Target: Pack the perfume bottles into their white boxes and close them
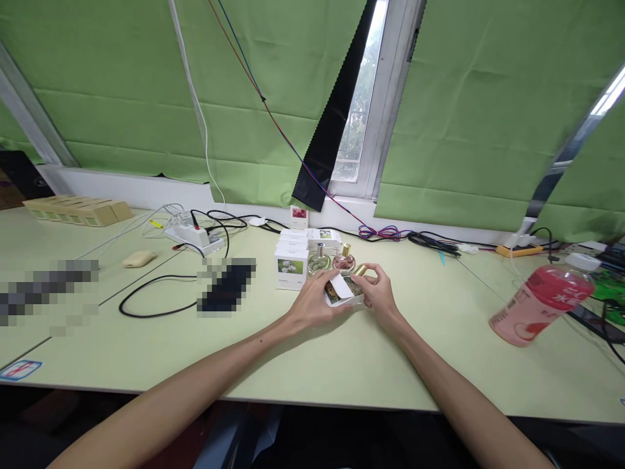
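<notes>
Presently, one pale green table [439,365] is supporting everything handled. One pink drink bottle [541,303] is standing at right, its label showing 水; remaining print illegible. At least three white boxes [291,277] are lining up, the front one bearing a white-flower picture, its small text unreadable. Two hands are working: left hand [312,299] curling around one open white box [344,302] near table centre; right hand [374,290], fingers bent, gripping one tilted gold-capped bottle [360,269] at the box. Two glass bottles [344,261] are standing just behind.
</notes>
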The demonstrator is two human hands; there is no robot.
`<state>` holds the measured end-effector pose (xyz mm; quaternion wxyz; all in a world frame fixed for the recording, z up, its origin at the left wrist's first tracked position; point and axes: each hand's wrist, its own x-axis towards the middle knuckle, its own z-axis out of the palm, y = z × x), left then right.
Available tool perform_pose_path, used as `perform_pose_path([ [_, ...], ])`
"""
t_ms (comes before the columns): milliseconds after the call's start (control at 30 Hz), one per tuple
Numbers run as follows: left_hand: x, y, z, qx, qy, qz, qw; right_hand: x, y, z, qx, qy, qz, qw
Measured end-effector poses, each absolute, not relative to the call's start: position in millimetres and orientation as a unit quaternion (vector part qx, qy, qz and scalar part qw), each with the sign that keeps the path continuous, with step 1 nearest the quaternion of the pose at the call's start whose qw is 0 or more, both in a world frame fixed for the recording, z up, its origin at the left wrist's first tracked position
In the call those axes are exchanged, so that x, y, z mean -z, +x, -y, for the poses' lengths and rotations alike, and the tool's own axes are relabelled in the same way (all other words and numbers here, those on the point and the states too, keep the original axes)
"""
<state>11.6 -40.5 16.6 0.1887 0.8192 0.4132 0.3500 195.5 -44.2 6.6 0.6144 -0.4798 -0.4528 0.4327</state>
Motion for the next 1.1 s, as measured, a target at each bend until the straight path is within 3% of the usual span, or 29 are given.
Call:
perform_pose_path([
  [1100,-14.3,13.1,39.6,-0.364,0.818,-0.408,0.182,4.5,198.7,33.1,-0.421,-0.486,0.455,0.615],
])
